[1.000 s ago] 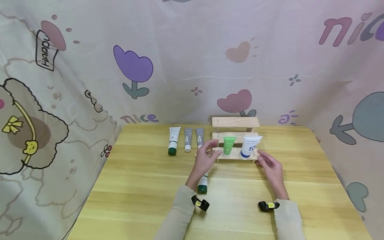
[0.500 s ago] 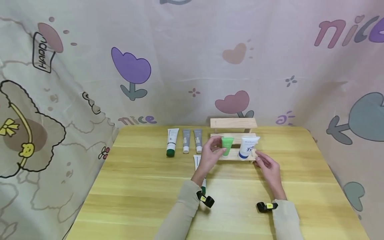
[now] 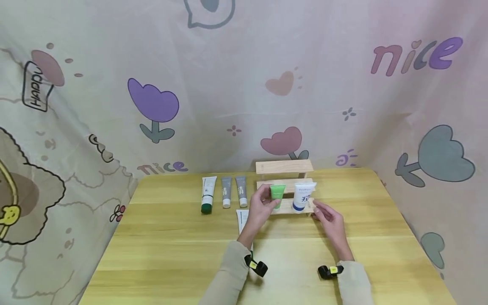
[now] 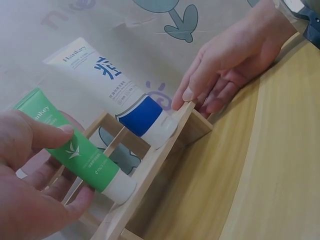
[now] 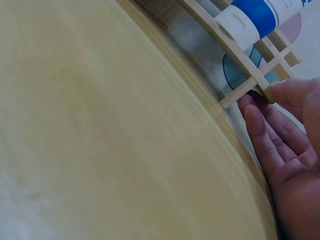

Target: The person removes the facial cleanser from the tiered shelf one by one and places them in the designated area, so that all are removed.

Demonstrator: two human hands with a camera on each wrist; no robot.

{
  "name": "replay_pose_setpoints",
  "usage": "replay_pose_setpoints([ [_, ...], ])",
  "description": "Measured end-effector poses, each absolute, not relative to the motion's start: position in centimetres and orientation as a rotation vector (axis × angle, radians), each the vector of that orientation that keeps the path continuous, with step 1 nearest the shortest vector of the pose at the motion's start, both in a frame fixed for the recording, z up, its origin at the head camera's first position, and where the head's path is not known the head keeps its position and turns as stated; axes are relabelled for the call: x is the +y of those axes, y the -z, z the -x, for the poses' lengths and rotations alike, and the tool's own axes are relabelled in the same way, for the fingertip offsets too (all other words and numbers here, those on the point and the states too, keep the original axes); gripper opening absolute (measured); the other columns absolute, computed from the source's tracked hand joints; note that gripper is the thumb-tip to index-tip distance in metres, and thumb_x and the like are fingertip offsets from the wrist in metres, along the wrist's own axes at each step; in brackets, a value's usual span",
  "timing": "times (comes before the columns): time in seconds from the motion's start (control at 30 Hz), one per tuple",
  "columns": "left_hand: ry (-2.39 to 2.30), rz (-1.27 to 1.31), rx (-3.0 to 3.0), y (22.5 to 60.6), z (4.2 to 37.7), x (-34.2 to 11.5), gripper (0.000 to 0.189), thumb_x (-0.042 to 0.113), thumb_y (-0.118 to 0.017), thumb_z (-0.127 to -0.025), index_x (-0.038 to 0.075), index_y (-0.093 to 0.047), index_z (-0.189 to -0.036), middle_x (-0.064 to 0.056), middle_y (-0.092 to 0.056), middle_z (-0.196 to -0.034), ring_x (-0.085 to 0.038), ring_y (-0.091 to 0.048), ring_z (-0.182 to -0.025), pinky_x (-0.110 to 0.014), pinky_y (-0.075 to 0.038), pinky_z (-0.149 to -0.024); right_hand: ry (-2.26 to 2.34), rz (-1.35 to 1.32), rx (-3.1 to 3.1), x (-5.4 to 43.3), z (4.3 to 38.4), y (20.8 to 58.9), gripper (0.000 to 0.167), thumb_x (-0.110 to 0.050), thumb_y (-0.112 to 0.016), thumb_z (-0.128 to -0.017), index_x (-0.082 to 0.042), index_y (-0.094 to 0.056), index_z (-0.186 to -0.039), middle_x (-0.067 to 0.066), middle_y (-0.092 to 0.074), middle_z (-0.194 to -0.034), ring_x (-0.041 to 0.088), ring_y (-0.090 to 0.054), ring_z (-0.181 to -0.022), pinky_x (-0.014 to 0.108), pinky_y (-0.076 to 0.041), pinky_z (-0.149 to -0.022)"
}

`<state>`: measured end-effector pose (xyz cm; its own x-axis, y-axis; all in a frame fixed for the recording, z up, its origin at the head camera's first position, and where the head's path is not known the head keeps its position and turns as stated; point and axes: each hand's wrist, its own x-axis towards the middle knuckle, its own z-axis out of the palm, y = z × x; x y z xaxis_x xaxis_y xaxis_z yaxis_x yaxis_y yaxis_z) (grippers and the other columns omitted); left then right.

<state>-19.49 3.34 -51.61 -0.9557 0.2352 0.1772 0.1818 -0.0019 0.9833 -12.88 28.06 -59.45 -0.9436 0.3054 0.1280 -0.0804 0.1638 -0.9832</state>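
A three-tier wooden display rack (image 3: 284,167) stands at the back of the table. On its lowest step, a small green squeeze tube (image 4: 85,157) stands upright on its white cap. My left hand (image 3: 260,210) pinches this tube between thumb and fingers from the left. Beside it on the same step stands a white squeeze tube (image 4: 102,75) with a blue band and white cap. My right hand (image 3: 331,221) grips the right end of that step; in the right wrist view its thumb (image 5: 292,95) is at the step's end with the fingers below.
Left of the rack lie a white tube with a green cap (image 3: 207,192) and two grey tubes (image 3: 226,192). Another white tube (image 3: 242,217) lies partly hidden beneath my left forearm. A patterned cloth (image 3: 228,84) hangs behind the wooden table (image 3: 164,262).
My left hand has moved right onto the green tube and now pinches it. My right hand stays at the rack's right end. The head view has shifted slightly.
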Motion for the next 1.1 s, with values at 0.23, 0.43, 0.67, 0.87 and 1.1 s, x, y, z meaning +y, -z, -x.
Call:
replay_pose_setpoints([
  [0.23,-2.158,-0.418,2.177,50.1,18.2,3.0,0.034,-0.015,-0.072,-0.086,-0.007,-0.061,-0.116,-0.025,-0.066,-0.115,-0.043,-0.064,-0.109,-0.054,-0.055,-0.096,-1.841,0.223,-2.155,27.8,12.6,59.9,0.036,-0.015,-0.063,-0.103,0.004,-0.064,-0.133,0.028,-0.063,-0.133,-0.001,-0.068,-0.098,0.022,-0.059,-0.083],
  [0.43,-2.198,-0.389,2.197,51.5,18.8,2.7,0.033,-0.012,-0.074,-0.086,-0.003,-0.064,-0.115,-0.021,-0.069,-0.114,-0.038,-0.066,-0.108,-0.040,-0.058,-0.093,-1.869,0.205,-2.156,27.5,12.7,59.6,0.038,-0.018,-0.063,-0.104,0.005,-0.063,-0.135,0.029,-0.062,-0.133,0.000,-0.069,-0.099,0.024,-0.059,-0.084],
  [0.67,-2.273,-0.493,2.118,51.1,18.5,2.2,0.033,-0.004,-0.077,-0.087,-0.001,-0.066,-0.118,-0.019,-0.070,-0.114,-0.034,-0.068,-0.107,-0.034,-0.060,-0.089,-1.866,0.199,-2.140,28.4,12.5,59.3,0.038,-0.016,-0.062,-0.104,0.005,-0.062,-0.136,0.030,-0.062,-0.131,0.002,-0.070,-0.098,0.024,-0.059,-0.084],
  [0.87,-2.304,-0.458,2.109,51.4,17.9,1.2,0.036,-0.002,-0.078,-0.087,-0.001,-0.065,-0.121,-0.018,-0.071,-0.115,-0.032,-0.069,-0.106,-0.032,-0.060,-0.088,-1.857,0.212,-2.167,28.6,11.8,58.7,0.037,-0.011,-0.062,-0.103,0.008,-0.061,-0.135,0.031,-0.060,-0.135,-0.001,-0.069,-0.099,0.025,-0.059,-0.084],
  [1.1,-2.356,-0.363,2.132,51.0,17.7,-0.7,0.035,0.002,-0.081,-0.086,0.000,-0.066,-0.118,-0.016,-0.073,-0.112,-0.027,-0.070,-0.101,-0.031,-0.060,-0.085,-1.876,0.175,-2.154,27.5,12.0,56.8,0.036,-0.007,-0.063,-0.102,0.012,-0.060,-0.132,0.033,-0.061,-0.131,0.004,-0.071,-0.098,0.028,-0.059,-0.085],
])
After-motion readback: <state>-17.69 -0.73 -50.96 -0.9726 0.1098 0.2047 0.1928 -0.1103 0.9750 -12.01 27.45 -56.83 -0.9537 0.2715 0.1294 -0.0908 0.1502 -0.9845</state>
